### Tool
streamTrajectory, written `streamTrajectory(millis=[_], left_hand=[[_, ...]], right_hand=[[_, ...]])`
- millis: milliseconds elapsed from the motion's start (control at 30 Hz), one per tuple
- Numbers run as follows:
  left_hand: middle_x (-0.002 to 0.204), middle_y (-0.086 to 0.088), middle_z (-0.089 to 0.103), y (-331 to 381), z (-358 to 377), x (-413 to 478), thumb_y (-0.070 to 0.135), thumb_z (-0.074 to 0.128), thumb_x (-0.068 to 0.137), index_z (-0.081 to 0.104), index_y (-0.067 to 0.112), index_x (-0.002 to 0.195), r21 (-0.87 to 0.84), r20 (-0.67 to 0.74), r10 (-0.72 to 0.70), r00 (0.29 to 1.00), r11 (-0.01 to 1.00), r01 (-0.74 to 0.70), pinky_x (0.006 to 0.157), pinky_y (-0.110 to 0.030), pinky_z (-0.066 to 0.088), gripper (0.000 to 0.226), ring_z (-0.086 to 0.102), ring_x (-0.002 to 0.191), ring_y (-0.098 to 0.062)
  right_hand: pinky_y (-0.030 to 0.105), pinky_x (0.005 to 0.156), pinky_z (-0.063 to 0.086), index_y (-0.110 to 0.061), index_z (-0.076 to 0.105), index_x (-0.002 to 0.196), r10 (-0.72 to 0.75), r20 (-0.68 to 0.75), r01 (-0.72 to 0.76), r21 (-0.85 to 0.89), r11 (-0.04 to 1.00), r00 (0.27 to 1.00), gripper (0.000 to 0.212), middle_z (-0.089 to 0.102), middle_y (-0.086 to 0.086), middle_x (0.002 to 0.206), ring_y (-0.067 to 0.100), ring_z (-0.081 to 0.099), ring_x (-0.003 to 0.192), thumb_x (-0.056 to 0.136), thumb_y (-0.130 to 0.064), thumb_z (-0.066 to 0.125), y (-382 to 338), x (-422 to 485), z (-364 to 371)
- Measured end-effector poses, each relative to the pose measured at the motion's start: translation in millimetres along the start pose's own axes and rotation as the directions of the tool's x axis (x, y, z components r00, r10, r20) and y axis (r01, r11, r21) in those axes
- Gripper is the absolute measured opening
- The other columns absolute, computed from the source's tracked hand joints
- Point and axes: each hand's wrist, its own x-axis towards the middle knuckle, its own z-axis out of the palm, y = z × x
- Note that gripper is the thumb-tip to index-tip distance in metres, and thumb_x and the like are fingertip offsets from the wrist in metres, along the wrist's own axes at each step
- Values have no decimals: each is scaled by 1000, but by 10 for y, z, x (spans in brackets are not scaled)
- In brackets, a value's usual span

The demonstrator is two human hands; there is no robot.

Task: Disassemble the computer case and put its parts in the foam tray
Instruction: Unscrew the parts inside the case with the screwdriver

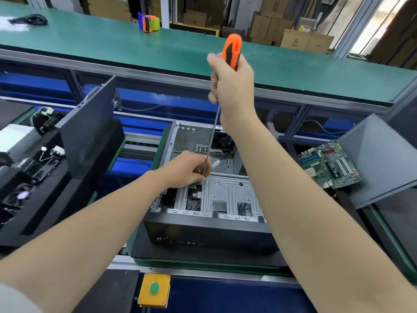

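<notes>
An open computer case lies on its side in front of me, its metal drive cage facing up and a fan visible at the far end. My right hand grips the orange-and-black handle of a long screwdriver held nearly upright above the case. Its thin shaft runs down to the drive cage's far edge. There my left hand pinches the shaft near the tip. A black foam tray at the left holds removed parts and a leaning dark side panel.
A green motherboard lies at the right beside a grey metal panel. A silver power supply sits at far left. A yellow box with a green button is at the near edge. Beyond the case runs a green bench with a tape dispenser.
</notes>
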Motion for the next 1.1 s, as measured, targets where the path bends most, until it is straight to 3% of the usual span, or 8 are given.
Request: streamTrajectory(millis=[100, 200, 367, 533, 667, 733, 933, 1100], left_hand=[[90, 23, 66, -32, -53, 21, 23, 86, 82, 67, 38, 83, -17, 10, 47, 999, 999, -47, 74, -12, 48, 24, 65, 84, 2], [119, 22, 50, -99, -90, 28, 47, 84, 80, 62, 50, 111, 52, 1, 0, 1000, 999, 0, 95, -20, 37, 39, 49, 110, -1], [152, 5, 46, -159, -127, 96, 67, 62, 90, 42, 33, 149, 185, 328, -219, 919, 969, 165, 110, -34, 37, 71, 45, 138, -18], [142, 6, 52, -104, -143, 230, 46, 72, 93, 51, 24, 142, 72, 420, -273, 866, 961, 268, 111, -34, 38, 58, 50, 131, -17], [96, 12, 57, -102, -153, 309, 21, 70, 93, 59, 29, 109, -69, 482, -257, 837, 942, 329, 77, -30, 42, 21, 55, 84, -7], [106, 6, 57, -88, -172, 296, 18, 69, 95, 59, 27, 112, -91, 502, -261, 825, 932, 350, 78, -31, 41, 21, 54, 89, -9], [121, 1, 64, -81, -214, 254, 14, 68, 96, 62, 20, 129, -118, 500, -243, 831, 932, 344, 84, -27, 45, 34, 57, 100, -15], [113, -4, 67, -118, -268, 277, 5, 64, 93, 61, 16, 130, -150, 518, -262, 815, 910, 387, 65, -20, 51, 38, 63, 78, -7]], right_hand=[[35, 54, 27, -25, 32, 66, 47, -78, -44, 44, 998, 996, 52, 28, 0, 61, 19, 25, 56, 98, -27, 73, -8, 26, 92], [36, 54, 25, -24, 31, 66, 51, -45, -47, 76, 996, 998, 51, 26, 3, 62, 21, 22, 56, 96, -21, 72, 19, 48, 123], [26, 49, 24, -24, 30, 61, 33, 152, -55, 144, 988, 988, 54, 25, -1, 55, 19, 18, 47, 97, -9, 66, 62, 64, 120], [21, 44, 18, -27, 29, 62, 48, 417, -159, 235, 959, 907, 50, 21, -6, 53, 16, 12, 44, 98, -8, 59, 79, 131, 73], [22, 43, 19, -24, 22, 69, 38, 502, -179, 236, 955, 864, 48, 22, -6, 53, 15, 14, 43, 98, -13, 60, 94, 191, 69], [24, 43, 19, -23, 25, 71, 22, 534, -175, 238, 955, 845, 47, 23, -6, 53, 15, 15, 42, 102, -17, 59, 102, 199, 65], [27, 45, 20, -16, 38, 109, -20, 392, -92, 263, 960, 920, 50, 32, 0, 62, 20, 16, 46, 104, -66, 37, 134, 170, 123], [34, 50, 45, -10, 50, 103, -187, 91, 165, 211, 964, 978, 25, 58, 11, 73, 23, 48, 52, 111, -34, 47, 137, 196, 95]])
